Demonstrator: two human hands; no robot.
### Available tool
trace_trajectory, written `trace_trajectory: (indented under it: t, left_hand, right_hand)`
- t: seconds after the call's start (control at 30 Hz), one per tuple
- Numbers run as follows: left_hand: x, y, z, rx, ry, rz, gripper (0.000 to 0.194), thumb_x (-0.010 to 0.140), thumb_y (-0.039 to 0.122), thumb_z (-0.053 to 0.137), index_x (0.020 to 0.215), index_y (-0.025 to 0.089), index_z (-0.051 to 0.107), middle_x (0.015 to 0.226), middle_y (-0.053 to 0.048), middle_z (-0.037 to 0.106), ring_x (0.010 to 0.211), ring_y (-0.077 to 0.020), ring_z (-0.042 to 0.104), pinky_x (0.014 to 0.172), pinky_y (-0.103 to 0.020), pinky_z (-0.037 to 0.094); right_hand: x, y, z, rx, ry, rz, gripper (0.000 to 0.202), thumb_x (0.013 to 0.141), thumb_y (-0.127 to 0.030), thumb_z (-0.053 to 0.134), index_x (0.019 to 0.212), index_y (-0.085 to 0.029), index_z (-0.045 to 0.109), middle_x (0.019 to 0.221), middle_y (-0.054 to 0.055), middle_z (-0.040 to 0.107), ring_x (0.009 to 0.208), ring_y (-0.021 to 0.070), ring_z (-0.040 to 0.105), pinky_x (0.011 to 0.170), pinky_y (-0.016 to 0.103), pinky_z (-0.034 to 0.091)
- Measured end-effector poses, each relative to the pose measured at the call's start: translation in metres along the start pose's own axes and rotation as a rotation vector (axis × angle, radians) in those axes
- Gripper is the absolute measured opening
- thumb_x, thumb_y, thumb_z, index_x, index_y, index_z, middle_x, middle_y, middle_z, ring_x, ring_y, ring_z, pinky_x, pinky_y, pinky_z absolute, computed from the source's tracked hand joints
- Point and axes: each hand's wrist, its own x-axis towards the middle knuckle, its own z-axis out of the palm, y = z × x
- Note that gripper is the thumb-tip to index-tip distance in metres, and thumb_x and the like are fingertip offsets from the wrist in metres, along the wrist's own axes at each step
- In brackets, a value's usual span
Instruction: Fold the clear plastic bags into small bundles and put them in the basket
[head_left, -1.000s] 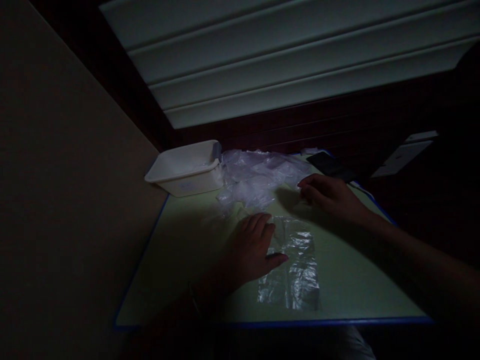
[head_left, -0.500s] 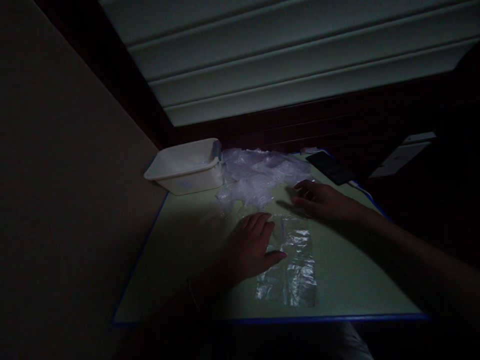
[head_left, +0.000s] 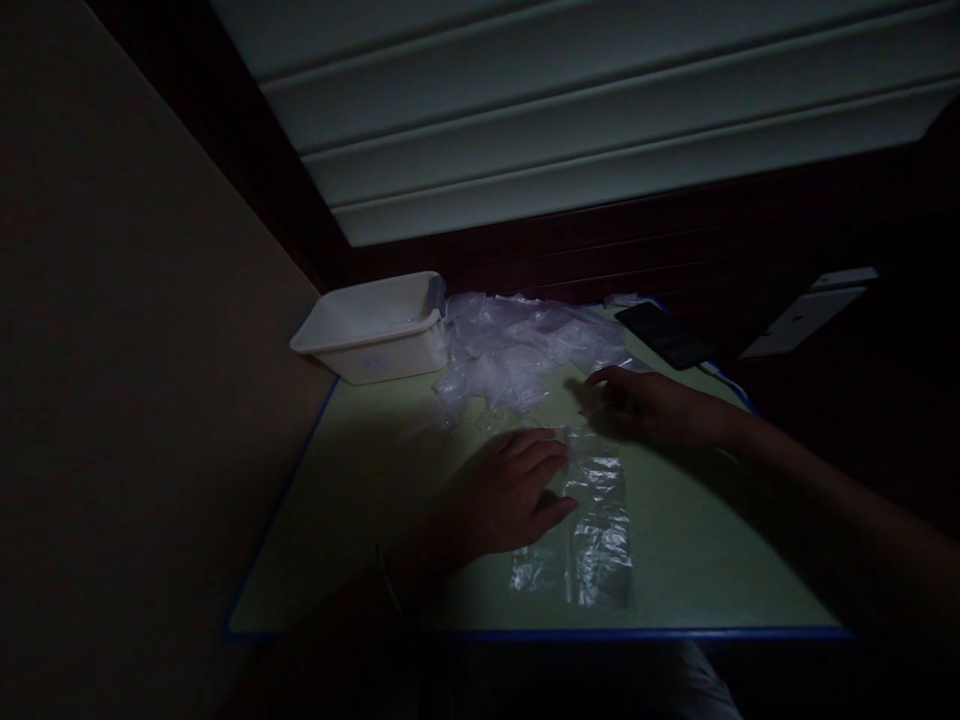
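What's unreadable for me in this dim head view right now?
- Bin contents: far wall and gloom hide the inside.
- Bag left edge: covered by the left hand.
- Right hand fingers: too dark to tell whether they pinch the bag's top.
- Pile: bag count unclear, clear film overlaps.
- Phone: screen too dark.

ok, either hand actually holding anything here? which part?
Nothing is lifted. The left hand lies flat, pinning the left edge of the clear plastic bag to the table. The right hand touches the bag's far end; whether it pinches is unclear.
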Motion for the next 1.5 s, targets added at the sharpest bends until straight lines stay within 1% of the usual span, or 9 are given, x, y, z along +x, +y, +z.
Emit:
trace_trajectory:
  t: [0.27, 0.43, 0.5, 0.7, 0.93, 1.1, 1.2, 1.37, 1.5]
  left_hand:
    - [0.001, -0.002, 0.002, -0.230, 0.134, -0.149, 0.045, 0.089, 0.034, 0.052, 0.130, 0.019, 0.044, 0.133, -0.010, 0.049, 0.123, -0.0209, 0.045, 0.105, -0.039, 0.040]
    - [0.000, -0.006, 0.010, -0.295, 0.203, -0.224, 0.047, 0.089, 0.034, 0.051, 0.134, 0.021, 0.041, 0.137, -0.009, 0.045, 0.126, -0.0212, 0.044, 0.106, -0.039, 0.040]
    - [0.000, -0.007, 0.011, -0.307, 0.225, -0.232, 0.048, 0.089, 0.034, 0.052, 0.134, 0.022, 0.041, 0.138, -0.009, 0.044, 0.126, -0.0218, 0.043, 0.106, -0.040, 0.040]
    - [0.000, -0.008, 0.012, -0.314, 0.238, -0.234, 0.046, 0.090, 0.032, 0.051, 0.133, 0.022, 0.041, 0.136, -0.009, 0.045, 0.125, -0.0216, 0.044, 0.106, -0.041, 0.040]
    - [0.000, -0.008, 0.012, -0.309, 0.242, -0.229, 0.047, 0.089, 0.031, 0.052, 0.134, 0.021, 0.041, 0.137, -0.010, 0.045, 0.126, -0.0224, 0.043, 0.107, -0.042, 0.039]
    - [0.001, -0.008, 0.012, -0.303, 0.250, -0.212, 0.047, 0.089, 0.029, 0.051, 0.134, 0.022, 0.041, 0.136, -0.010, 0.046, 0.125, -0.0228, 0.044, 0.106, -0.043, 0.040]
    - [0.001, -0.008, 0.013, -0.296, 0.246, -0.203, 0.046, 0.089, 0.026, 0.050, 0.134, 0.022, 0.040, 0.137, -0.010, 0.045, 0.126, -0.0223, 0.044, 0.106, -0.043, 0.040]
    - [0.001, -0.009, 0.013, -0.290, 0.239, -0.202, 0.047, 0.088, 0.018, 0.047, 0.134, 0.021, 0.039, 0.137, -0.009, 0.044, 0.127, -0.0214, 0.042, 0.108, -0.043, 0.039]
    - [0.000, -0.009, 0.013, -0.290, 0.225, -0.204, 0.047, 0.088, 0.015, 0.046, 0.134, 0.021, 0.039, 0.138, -0.010, 0.044, 0.128, -0.0211, 0.041, 0.108, -0.044, 0.038]
  right_hand:
    - [-0.001, -0.011, -0.004, 0.188, -0.010, -0.035, 0.033, 0.084, -0.033, 0.054, 0.113, -0.018, 0.055, 0.081, 0.004, 0.065, 0.067, 0.0158, 0.059, 0.061, 0.027, 0.045]
    - [-0.007, -0.021, -0.003, 0.474, -0.269, -0.076, 0.043, 0.083, -0.036, 0.060, 0.121, -0.018, 0.051, 0.098, 0.007, 0.065, 0.086, 0.0184, 0.061, 0.074, 0.031, 0.049]
    - [-0.007, -0.020, -0.002, 0.538, -0.322, -0.077, 0.043, 0.086, -0.038, 0.057, 0.123, -0.018, 0.049, 0.099, 0.008, 0.065, 0.086, 0.0178, 0.061, 0.075, 0.032, 0.049]
    - [-0.001, -0.009, 0.000, 0.435, -0.160, -0.030, 0.030, 0.089, -0.038, 0.049, 0.109, -0.015, 0.054, 0.086, 0.007, 0.068, 0.072, 0.0165, 0.062, 0.066, 0.030, 0.049]
    - [-0.001, -0.013, 0.006, 0.434, -0.252, -0.023, 0.029, 0.089, -0.036, 0.049, 0.109, -0.015, 0.052, 0.089, 0.007, 0.069, 0.075, 0.0178, 0.065, 0.070, 0.033, 0.051]
    - [-0.002, -0.021, 0.005, 0.500, -0.273, -0.029, 0.025, 0.091, -0.034, 0.047, 0.105, -0.013, 0.052, 0.089, 0.009, 0.067, 0.070, 0.0145, 0.062, 0.060, 0.027, 0.049]
    - [-0.003, -0.027, 0.007, 0.549, -0.340, -0.050, 0.019, 0.091, -0.030, 0.048, 0.098, -0.013, 0.054, 0.088, 0.007, 0.065, 0.068, 0.0121, 0.060, 0.056, 0.024, 0.047]
    - [-0.002, -0.028, 0.017, 0.653, -0.468, -0.060, 0.017, 0.088, -0.020, 0.049, 0.104, -0.014, 0.055, 0.095, 0.007, 0.063, 0.070, 0.0100, 0.060, 0.056, 0.020, 0.046]
    - [0.000, -0.026, 0.022, 0.662, -0.489, -0.071, 0.019, 0.087, -0.015, 0.049, 0.104, -0.013, 0.055, 0.089, 0.005, 0.062, 0.070, 0.0095, 0.059, 0.056, 0.020, 0.047]
